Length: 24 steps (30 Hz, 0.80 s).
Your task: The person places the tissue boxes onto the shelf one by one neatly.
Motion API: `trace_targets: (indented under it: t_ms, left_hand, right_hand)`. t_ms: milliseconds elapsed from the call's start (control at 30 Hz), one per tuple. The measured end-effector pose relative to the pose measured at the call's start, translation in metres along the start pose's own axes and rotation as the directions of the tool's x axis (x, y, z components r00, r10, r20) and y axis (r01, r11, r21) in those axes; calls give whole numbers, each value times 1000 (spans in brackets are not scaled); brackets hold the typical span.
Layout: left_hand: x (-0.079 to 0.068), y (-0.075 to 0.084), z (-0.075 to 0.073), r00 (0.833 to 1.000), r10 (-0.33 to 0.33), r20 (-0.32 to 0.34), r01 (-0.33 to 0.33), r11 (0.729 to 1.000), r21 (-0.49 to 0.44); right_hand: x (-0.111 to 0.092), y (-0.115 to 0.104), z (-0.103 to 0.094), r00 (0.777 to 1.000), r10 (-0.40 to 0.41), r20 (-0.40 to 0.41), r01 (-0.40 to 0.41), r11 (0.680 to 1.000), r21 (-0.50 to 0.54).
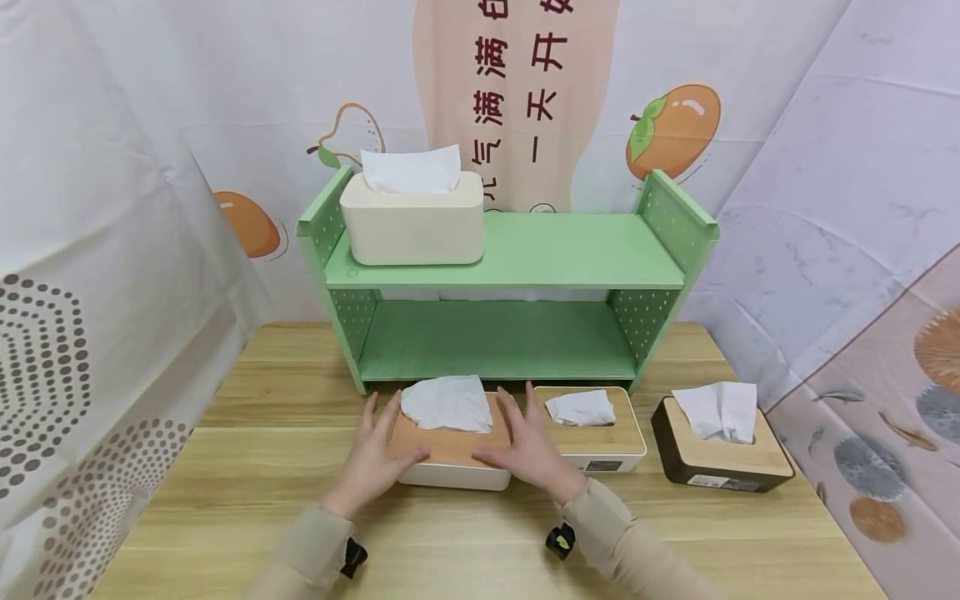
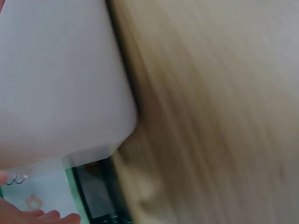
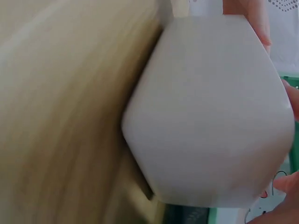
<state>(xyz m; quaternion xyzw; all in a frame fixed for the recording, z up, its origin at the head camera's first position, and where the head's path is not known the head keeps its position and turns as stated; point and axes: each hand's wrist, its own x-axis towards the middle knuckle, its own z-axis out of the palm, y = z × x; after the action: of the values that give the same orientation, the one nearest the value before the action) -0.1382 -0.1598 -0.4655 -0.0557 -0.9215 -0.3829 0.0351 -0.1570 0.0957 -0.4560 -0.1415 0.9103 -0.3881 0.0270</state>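
Both hands are at the white tissue box (image 1: 450, 477) with a wooden lid, low in front of the shelf in the head view. A white tissue (image 1: 447, 404) sticks up from its slot. My left hand (image 1: 377, 452) grips the box's left end, thumb over the front of the lid. On the opposite end, my right hand (image 1: 531, 450) holds it the same way, fingers along the right edge. The wrist views show the box's pale side (image 2: 60, 84) and rounded end (image 3: 210, 112) close up; the undersides of the hands are partly hidden.
A smaller wooden-lidded tissue box (image 1: 603, 461) stands close on the right, and a black one (image 1: 678, 450) farther right. A cream tissue box (image 1: 416, 229) sits on the upper left of the green two-tier shelf (image 1: 562, 250). Wooden tabletop (image 1: 247, 467) extends around.
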Motion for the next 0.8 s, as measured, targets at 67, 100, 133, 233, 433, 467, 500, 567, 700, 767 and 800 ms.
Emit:
trace_targets:
  t_ms: [67,100,133,233,433,467,500,567,700,767,800]
  left_hand:
    - [0,-1,2,1000,-15,19,15,1000,-10]
    - [0,-1,3,999,-25,27,25,1000,-17]
    - [0,-1,4,999,-33,35,34,999,-24]
    - [-1,-1,5,997,-56,59,58,998,-39]
    - [-2,-2,9,992,-71,104,77,995,-61]
    - [-2,-3,10,992,-69,108,76,995,-61]
    - [-2,-4,11,992,-67,111,74,995,-62]
    - [-2,-5,12,993,-55,109,63,995,-73]
    - [-3,-6,13,994,-31,104,45,990,-132]
    - [-3,-6,14,995,-26,101,42,986,-160]
    - [-3,-6,15,995,-25,99,41,985,-166]
  right_hand:
    - [-1,0,3,999,28,24,-28,999,16]
    - [-2,0,5,998,49,35,-50,998,25]
    - [-3,0,7,997,63,44,-65,997,40]
    - [-4,1,10,993,94,66,-98,992,73]
    - [-5,5,16,991,100,94,-109,989,101]
    - [-5,5,17,991,98,94,-107,989,98]
    - [-5,6,17,991,93,93,-102,990,98]
    - [-5,7,18,993,80,89,-90,990,108]
    - [-6,8,20,996,50,74,-59,990,126]
    - [-7,9,21,997,37,67,-45,991,127]
    - [-7,9,21,998,34,61,-42,990,132]
